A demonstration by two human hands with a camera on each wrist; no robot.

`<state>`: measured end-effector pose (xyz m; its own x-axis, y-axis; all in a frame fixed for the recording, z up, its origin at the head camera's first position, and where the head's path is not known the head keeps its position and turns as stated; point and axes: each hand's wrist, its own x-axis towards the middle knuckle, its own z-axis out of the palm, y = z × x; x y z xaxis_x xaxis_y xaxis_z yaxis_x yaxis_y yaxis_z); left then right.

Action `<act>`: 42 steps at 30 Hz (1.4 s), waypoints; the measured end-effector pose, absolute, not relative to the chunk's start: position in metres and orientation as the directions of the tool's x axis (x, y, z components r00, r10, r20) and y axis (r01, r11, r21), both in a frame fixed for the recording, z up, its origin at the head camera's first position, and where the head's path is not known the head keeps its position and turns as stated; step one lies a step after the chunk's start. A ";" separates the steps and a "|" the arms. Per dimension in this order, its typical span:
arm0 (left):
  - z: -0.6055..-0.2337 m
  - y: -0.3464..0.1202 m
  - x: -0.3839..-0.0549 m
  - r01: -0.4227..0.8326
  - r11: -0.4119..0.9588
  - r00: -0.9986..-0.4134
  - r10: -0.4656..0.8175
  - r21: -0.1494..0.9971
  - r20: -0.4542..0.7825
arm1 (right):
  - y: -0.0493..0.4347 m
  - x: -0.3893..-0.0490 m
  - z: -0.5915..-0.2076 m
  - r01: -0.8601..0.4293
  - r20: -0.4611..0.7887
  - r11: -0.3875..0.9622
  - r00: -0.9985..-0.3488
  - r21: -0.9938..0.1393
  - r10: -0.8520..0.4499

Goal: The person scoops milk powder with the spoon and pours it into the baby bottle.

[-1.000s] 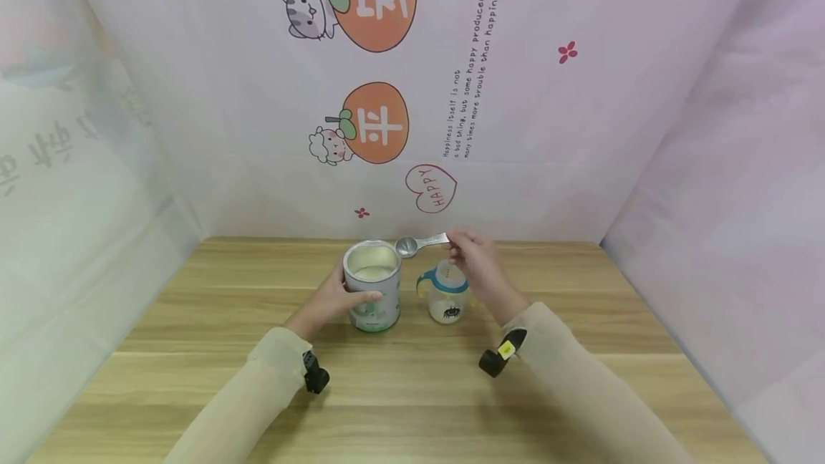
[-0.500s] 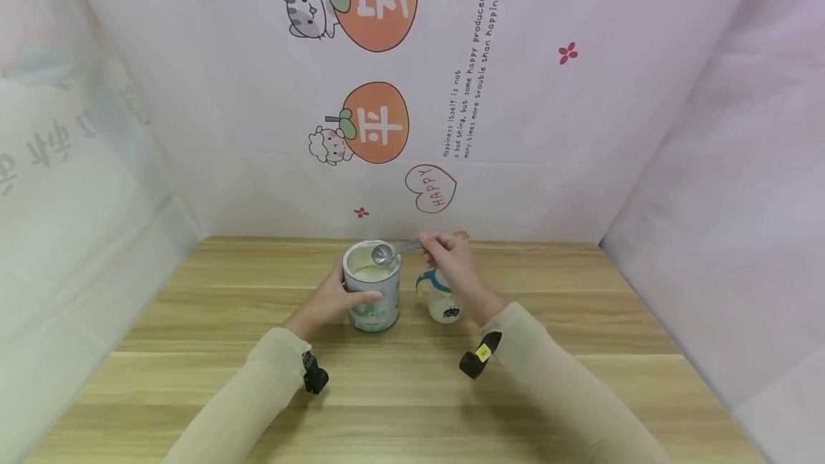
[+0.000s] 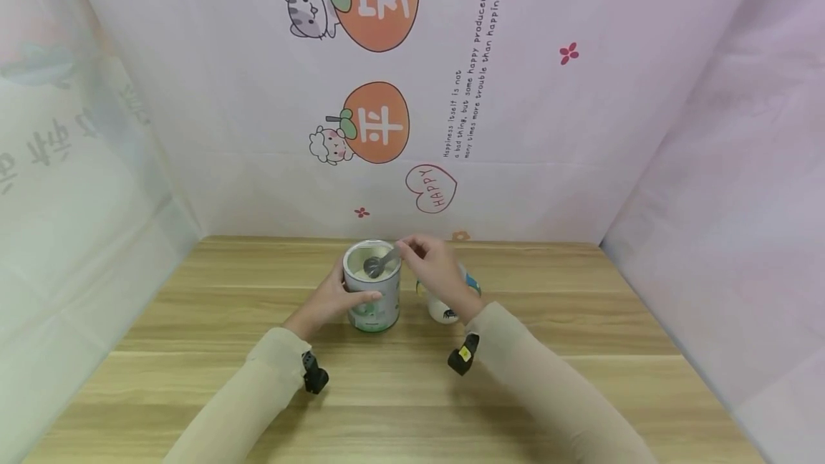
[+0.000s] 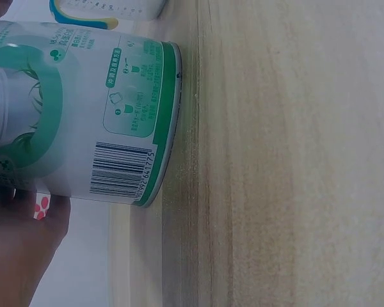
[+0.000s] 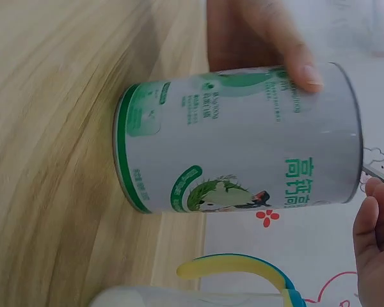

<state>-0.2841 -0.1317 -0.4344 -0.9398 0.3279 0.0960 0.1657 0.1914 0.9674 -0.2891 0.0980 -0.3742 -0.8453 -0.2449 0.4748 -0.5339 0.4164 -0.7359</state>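
Observation:
A white and green milk powder can (image 3: pixel 380 308) stands upright on the table without a lid, pale powder inside. My left hand (image 3: pixel 330 304) grips its left side, the thumb across the front; in the left wrist view the can (image 4: pixel 77 115) shows its barcode. With my right hand (image 3: pixel 438 271) I pinch the handle of a metal measuring spoon (image 3: pixel 374 266), whose bowl is inside the can's mouth. Behind my right wrist stands a baby bottle (image 3: pixel 441 311) with a blue and yellow handle ring, partly hidden; its yellow handle (image 5: pixel 224 265) shows in the right wrist view.
The wooden table (image 3: pixel 380 407) reaches back to a printed cloth wall (image 3: pixel 535 163). Cloth sides rise at left and right. A small black camera (image 3: pixel 314 376) is strapped to the left wrist and another camera (image 3: pixel 461 358) to the right.
My right hand has moved left from above the bottle toward the can, and the spoon's bowl has gone from beside the rim down into the can. The left hand and can stay put.

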 end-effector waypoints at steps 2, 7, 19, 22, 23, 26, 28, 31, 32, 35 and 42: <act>-0.435 -0.132 -0.284 0.161 0.199 -0.942 0.324 0.967 0.090 | 0.095 -0.290 -0.376 -0.596 0.529 0.444 -0.801 -0.669 -0.280; -0.433 -0.133 -0.281 0.152 0.208 -0.945 0.318 0.966 0.080 | 0.089 -0.293 -0.376 -0.689 0.604 0.492 -0.716 -0.532 -0.350; -0.432 -0.132 -0.281 0.186 0.175 -0.926 0.359 0.967 0.113 | 0.074 -0.293 -0.364 -0.744 0.538 0.591 -0.651 -0.312 -0.536; -0.432 -0.133 -0.280 0.183 0.180 -0.928 0.355 0.966 0.110 | 0.071 -0.295 -0.364 -0.733 0.505 0.603 -0.667 -0.315 -0.547; -0.432 -0.133 -0.280 0.178 0.183 -0.931 0.350 0.967 0.106 | 0.070 -0.295 -0.363 -0.731 0.500 0.607 -0.670 -0.313 -0.549; -0.432 -0.132 -0.281 0.178 0.180 -0.930 0.351 0.967 0.106 | 0.067 -0.297 -0.362 -0.727 0.492 0.620 -0.672 -0.296 -0.553; -0.432 -0.132 -0.281 0.170 0.173 -0.931 0.352 0.970 0.101 | 0.066 -0.297 -0.361 -0.728 0.492 0.628 -0.667 -0.274 -0.559; -0.434 -0.130 -0.282 0.165 0.181 -0.931 0.354 0.970 0.092 | 0.065 -0.298 -0.361 -0.729 0.487 0.642 -0.661 -0.237 -0.571; -0.434 -0.130 -0.283 0.163 0.183 -0.931 0.355 0.970 0.090 | 0.064 -0.298 -0.360 -0.730 0.484 0.644 -0.659 -0.228 -0.576; -0.436 -0.130 -0.284 0.160 0.171 -0.930 0.356 0.972 0.090 | 0.062 -0.298 -0.359 -0.729 0.467 0.652 -0.660 -0.210 -0.588; -0.436 -0.131 -0.283 0.162 0.141 -0.926 0.364 0.977 0.101 | 0.057 -0.299 -0.354 -0.728 0.426 0.664 -0.663 -0.173 -0.616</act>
